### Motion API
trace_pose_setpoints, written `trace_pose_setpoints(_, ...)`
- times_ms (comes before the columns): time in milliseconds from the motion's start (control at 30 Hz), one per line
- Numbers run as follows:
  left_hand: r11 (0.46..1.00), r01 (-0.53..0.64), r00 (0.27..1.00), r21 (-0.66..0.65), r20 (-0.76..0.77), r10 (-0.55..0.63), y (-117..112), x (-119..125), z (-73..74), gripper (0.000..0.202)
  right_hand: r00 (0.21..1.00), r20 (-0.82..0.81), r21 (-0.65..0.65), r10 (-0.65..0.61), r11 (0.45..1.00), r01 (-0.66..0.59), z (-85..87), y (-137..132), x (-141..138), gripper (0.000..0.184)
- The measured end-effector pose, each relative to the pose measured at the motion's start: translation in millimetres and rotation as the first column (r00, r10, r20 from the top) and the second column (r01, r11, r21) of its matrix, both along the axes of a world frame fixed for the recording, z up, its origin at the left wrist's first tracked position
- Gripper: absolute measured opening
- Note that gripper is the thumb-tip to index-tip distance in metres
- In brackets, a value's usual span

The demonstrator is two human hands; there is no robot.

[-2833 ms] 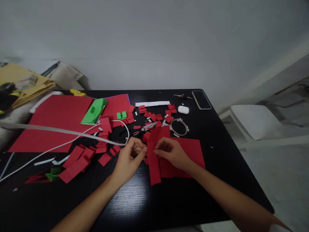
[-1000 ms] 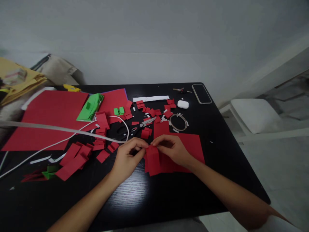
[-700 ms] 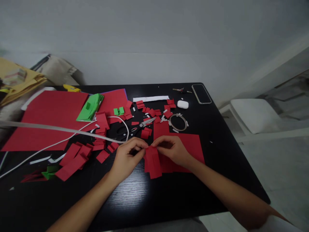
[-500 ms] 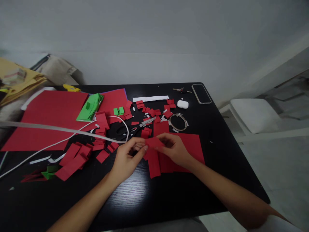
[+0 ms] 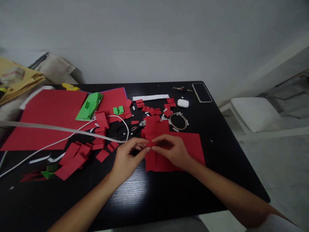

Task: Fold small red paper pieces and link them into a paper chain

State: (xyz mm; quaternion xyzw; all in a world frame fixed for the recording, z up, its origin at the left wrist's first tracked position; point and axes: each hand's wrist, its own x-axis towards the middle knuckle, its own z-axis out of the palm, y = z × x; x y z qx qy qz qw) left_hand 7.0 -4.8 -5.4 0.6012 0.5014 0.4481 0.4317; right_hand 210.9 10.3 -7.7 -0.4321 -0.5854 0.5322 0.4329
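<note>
My left hand (image 5: 127, 154) is closed, thumb and forefinger pinching the left edge of a piece of red paper (image 5: 151, 125). From the other side my right hand (image 5: 172, 149) pinches the same piece, its fingertips almost meeting the left ones. The fingers cover the middle of the paper, so any fold there is hidden. Beneath the hands lies a larger red sheet (image 5: 190, 148) on the black table. Scissors (image 5: 137, 127) rest just beyond, their blades mostly behind the red paper. A roll of tape (image 5: 178, 121) lies past my right hand.
Small red folded pieces (image 5: 102, 155) and white scraps are scattered around. A white cable (image 5: 84, 132) crosses the left side, over big red sheets (image 5: 50, 112). Green paper (image 5: 89, 106) lies there too. At the back right are keys (image 5: 182, 89), a white case (image 5: 182, 103) and a phone (image 5: 202, 92).
My right hand has turned its fingertips in toward the left ones. The red paper now stands lengthwise in front of me, covering the scissor blades; the left hand has barely moved.
</note>
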Motion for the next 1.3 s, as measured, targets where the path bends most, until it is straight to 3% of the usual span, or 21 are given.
trace_pose_setpoints(233,0.986,-0.003,0.997,0.168,-0.077,0.016,-0.7,-1.3,5.3,0.014,0.999,0.048,0.139,-0.025,0.990,0.018,0.6,0.1,1.2,0.013)
trace_pose_setpoints(567,0.980,0.004,0.992,0.201,-0.128,0.022,-0.7,-0.8,10.4,0.012,0.994,0.088,0.289,-0.059,0.957,0.031,0.2,-1.9,1.3,0.015)
trace_pose_setpoints(1300,0.956,0.038,0.972,0.290,-0.233,0.032,-1.8,-2.6,9.7,0.008,0.976,0.176,0.387,-0.129,0.921,0.052,3.6,-2.8,0.1,0.005)
